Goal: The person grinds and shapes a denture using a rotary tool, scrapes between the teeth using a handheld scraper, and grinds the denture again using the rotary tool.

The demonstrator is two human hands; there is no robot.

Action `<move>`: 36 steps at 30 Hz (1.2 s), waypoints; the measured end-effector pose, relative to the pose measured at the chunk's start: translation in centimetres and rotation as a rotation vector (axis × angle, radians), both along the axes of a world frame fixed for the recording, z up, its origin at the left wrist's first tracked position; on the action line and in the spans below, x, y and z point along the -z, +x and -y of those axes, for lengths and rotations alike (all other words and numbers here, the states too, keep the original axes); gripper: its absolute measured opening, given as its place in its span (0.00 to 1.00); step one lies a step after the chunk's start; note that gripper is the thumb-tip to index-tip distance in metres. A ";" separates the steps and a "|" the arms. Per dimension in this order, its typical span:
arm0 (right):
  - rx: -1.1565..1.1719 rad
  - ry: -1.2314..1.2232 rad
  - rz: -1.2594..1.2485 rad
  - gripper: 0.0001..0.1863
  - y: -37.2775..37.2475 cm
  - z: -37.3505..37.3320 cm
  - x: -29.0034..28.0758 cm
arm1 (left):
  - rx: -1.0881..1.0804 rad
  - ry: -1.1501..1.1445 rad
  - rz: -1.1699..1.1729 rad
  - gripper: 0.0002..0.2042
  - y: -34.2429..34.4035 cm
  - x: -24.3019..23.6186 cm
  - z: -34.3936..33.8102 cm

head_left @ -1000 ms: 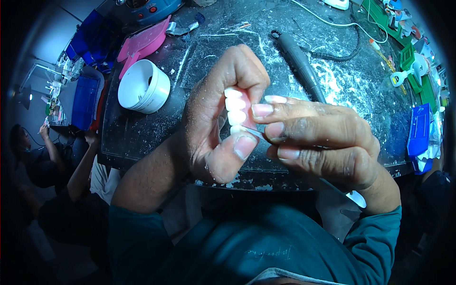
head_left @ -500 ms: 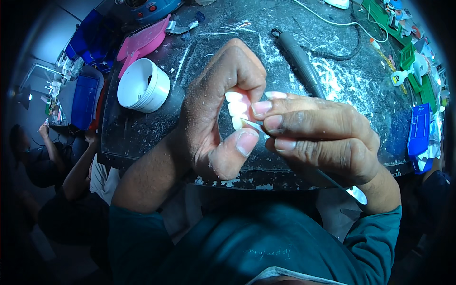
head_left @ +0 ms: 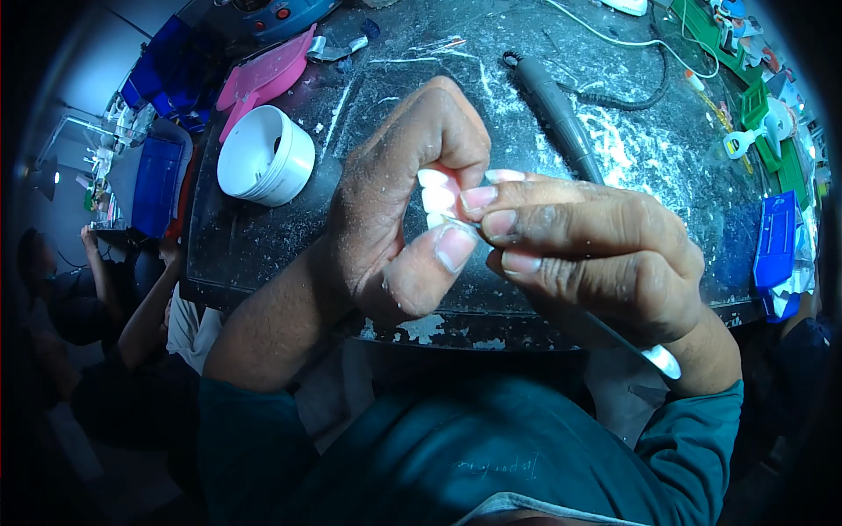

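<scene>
Between the curled forefinger and thumb of my left hand is a small denture with a row of white teeth and some pink base. My right hand pinches a thin metal dental spatula. The spatula's shiny spoon-like end sticks out below the hand, toward the right wrist. Its other end is at the denture, mostly hidden by my left thumb and right fingertips. Right fingertips touch or nearly touch the denture's pink side. White dust clings to both hands.
A white tub stands left on the dusty dark table, beside a pink dustpan. Behind my right hand lies a dark rotary handpiece with a coiled cord. A blue tray lies at the right edge. Other people sit at far left.
My left thumb has moved up over the lower teeth and the spatula tip, which showed before. My right fingers have shifted slightly left. Both hands keep their hold.
</scene>
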State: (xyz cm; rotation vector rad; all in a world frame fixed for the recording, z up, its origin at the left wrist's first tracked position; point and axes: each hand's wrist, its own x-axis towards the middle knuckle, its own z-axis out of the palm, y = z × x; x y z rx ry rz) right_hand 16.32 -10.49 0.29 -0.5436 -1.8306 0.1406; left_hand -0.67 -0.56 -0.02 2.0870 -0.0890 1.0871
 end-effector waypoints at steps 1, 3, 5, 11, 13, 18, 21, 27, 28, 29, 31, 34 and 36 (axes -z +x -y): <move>0.002 0.001 0.000 0.14 0.0 -0.1 0.0 | 0.004 -0.076 -0.020 0.12 0.0 0.0 0.3; 0.028 0.055 0.015 0.14 -0.1 -0.2 0.1 | 0.010 -0.150 -0.041 0.12 0.1 0.0 0.4; 0.039 0.069 0.033 0.14 0.0 -0.3 0.2 | 0.030 -0.158 -0.077 0.12 -0.1 0.1 0.2; 0.056 0.103 0.081 0.14 0.2 -0.3 0.1 | 0.031 -0.226 -0.111 0.12 -0.1 0.2 0.4; 0.057 0.103 0.098 0.14 0.4 -0.3 0.1 | 0.028 -0.258 -0.118 0.12 -0.1 0.3 0.5; 0.097 0.128 0.157 0.14 0.3 -0.1 -0.1 | 0.029 -0.242 -0.120 0.13 0.0 0.2 0.3; 0.084 0.089 0.050 0.16 0.4 -0.2 0.2 | -0.015 -0.149 -0.105 0.15 0.4 0.2 0.2; 0.091 -0.002 -0.012 0.17 0.7 0.2 -0.6 | -0.157 0.033 0.052 0.19 0.7 1.0 -0.2; 0.110 0.015 0.012 0.16 0.9 0.2 -0.8 | -0.097 0.087 0.084 0.16 0.6 1.0 -0.8; 0.129 0.032 0.036 0.15 1.1 0.1 -1.0 | -0.097 0.089 0.085 0.16 0.7 1.1 -0.7; 0.149 0.001 0.046 0.14 1.1 0.4 -1.3 | -0.078 -0.049 0.166 0.14 1.1 0.9 -0.3; 0.107 -0.005 0.001 0.14 1.0 0.2 -0.9 | -0.005 0.048 0.226 0.16 1.8 1.2 -0.8; 0.115 -0.012 0.017 0.15 1.0 0.3 -0.6 | 0.029 0.067 0.231 0.18 1.9 1.1 -1.4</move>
